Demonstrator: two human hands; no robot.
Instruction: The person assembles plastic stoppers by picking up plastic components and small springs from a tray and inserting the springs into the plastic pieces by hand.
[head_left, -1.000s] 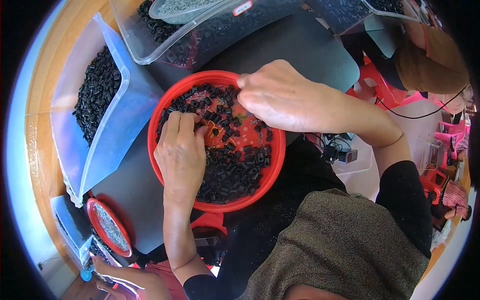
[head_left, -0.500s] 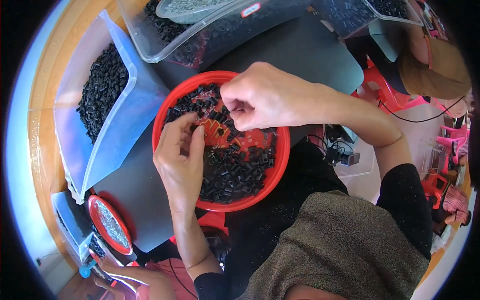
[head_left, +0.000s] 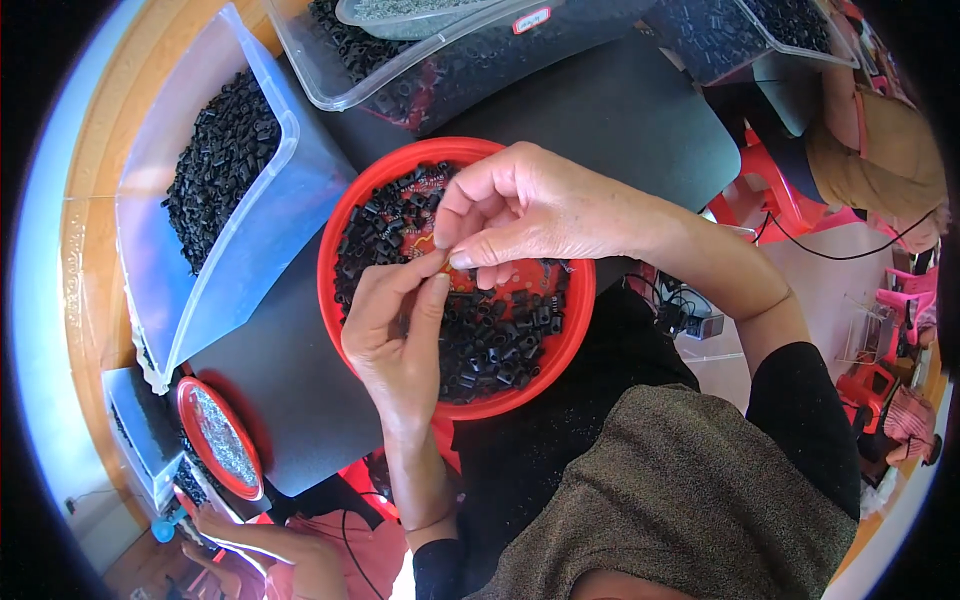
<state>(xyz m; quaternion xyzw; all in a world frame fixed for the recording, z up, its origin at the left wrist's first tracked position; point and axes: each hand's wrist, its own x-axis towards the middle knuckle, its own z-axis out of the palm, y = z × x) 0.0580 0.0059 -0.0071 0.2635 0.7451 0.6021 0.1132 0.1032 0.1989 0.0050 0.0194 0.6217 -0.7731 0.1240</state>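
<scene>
A red basin [head_left: 577, 340] sits in front of me with small black tubular plastic parts [head_left: 490, 345] heaped on its near side. More black parts [head_left: 375, 240], with small springs among them, lie on its far left side. Above the middle of the basin the fingertips of both hands meet. My left hand [head_left: 392, 330] is pinched, thumb and forefinger together. Against its tips my right hand [head_left: 525, 215] presses thumb and forefinger, the other fingers loosely curled. Whatever is between the fingertips is too small to make out. A yellow pattern on the basin's floor is partly covered by the hands.
A translucent bin [head_left: 235, 290] of black parts leans at the left. Beyond the basin stands a clear tub [head_left: 440, 85] with a bowl [head_left: 415, 22] in it. A red-rimmed dish [head_left: 250, 480] of small shiny pieces is at the lower left. Other people sit at both sides.
My right hand has come down and left, its fist opening until its fingertips meet my left hand's. My left thumb and forefinger have closed together. The view has shifted slightly.
</scene>
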